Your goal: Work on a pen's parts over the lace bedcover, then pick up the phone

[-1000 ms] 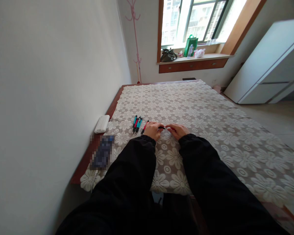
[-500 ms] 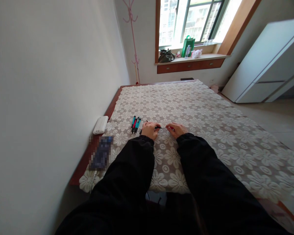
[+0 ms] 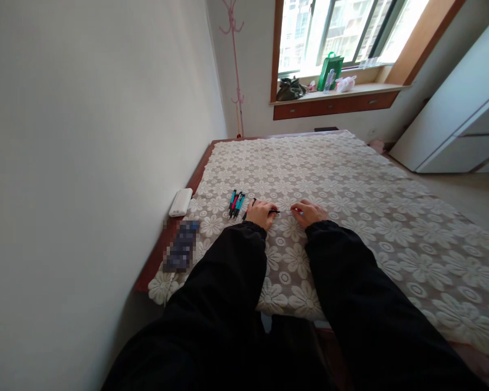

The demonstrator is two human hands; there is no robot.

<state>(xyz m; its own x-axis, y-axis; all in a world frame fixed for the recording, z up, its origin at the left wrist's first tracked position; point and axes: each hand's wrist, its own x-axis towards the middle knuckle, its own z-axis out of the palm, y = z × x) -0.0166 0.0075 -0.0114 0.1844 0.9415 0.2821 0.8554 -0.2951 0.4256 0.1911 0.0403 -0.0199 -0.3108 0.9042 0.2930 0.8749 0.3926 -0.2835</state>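
Just above the tablecloth, my left hand (image 3: 262,214) is closed on a slim black pen part (image 3: 274,211) that points right. Facing it, my right hand (image 3: 312,213) pinches a small red pen part (image 3: 299,209), mostly covered by the fingers. A thin, pale rod (image 3: 285,210) like a refill spans the gap between the fingertips; I cannot tell which part it belongs to. Left of my left hand lie several teal and red pens (image 3: 237,204) with black ends, side by side. Another dark pen-like piece (image 3: 244,215) shows partly beside that hand.
A flower-patterned lace cloth (image 3: 293,168) covers the table. Along its left edge rest a white box-shaped device (image 3: 181,202) and a blurred-out dark phone-like object (image 3: 181,246) with a cable. A wall (image 3: 106,136) borders the left side. Bags stand on the windowsill (image 3: 309,99) beyond.
The gap between my hands has widened slightly, with more of the thin rod showing. The whole view has shifted, so everything sits further right. The pens on the cloth lie as before.
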